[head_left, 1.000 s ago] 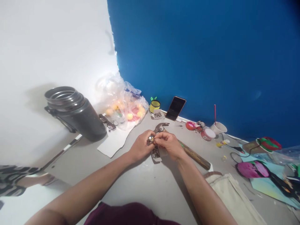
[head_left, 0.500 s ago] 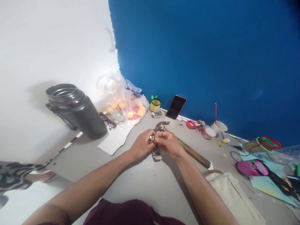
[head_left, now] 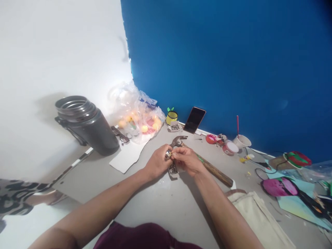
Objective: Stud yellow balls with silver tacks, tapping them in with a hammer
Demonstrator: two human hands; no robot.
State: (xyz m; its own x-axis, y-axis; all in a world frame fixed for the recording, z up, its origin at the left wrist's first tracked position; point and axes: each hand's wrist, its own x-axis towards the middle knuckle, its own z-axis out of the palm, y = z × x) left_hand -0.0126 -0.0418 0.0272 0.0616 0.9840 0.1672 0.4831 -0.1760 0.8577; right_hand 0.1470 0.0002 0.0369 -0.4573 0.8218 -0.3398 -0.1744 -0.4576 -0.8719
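My left hand [head_left: 156, 162] and my right hand [head_left: 187, 160] meet over the grey floor, fingers pinched together on a small shiny round object [head_left: 168, 154]. Just below the hands lies a small open box of tiny metal pieces [head_left: 172, 169]. A claw hammer [head_left: 207, 165] with a wooden handle lies behind my right hand, its head [head_left: 177, 140] pointing toward the wall.
A dark grey jug [head_left: 86, 125] stands at the left, beside a white sheet [head_left: 127, 156] and a plastic bag of coloured bits [head_left: 137, 116]. A phone [head_left: 194, 119] leans on the blue wall, near a yellow pot [head_left: 171, 117] and a white cup [head_left: 241, 140]. Coloured craft sheets [head_left: 290, 193] lie at right; another person's foot [head_left: 44, 197] at left.
Both hands keep the pinch on the small object and shift only slightly. The view has moved a little.
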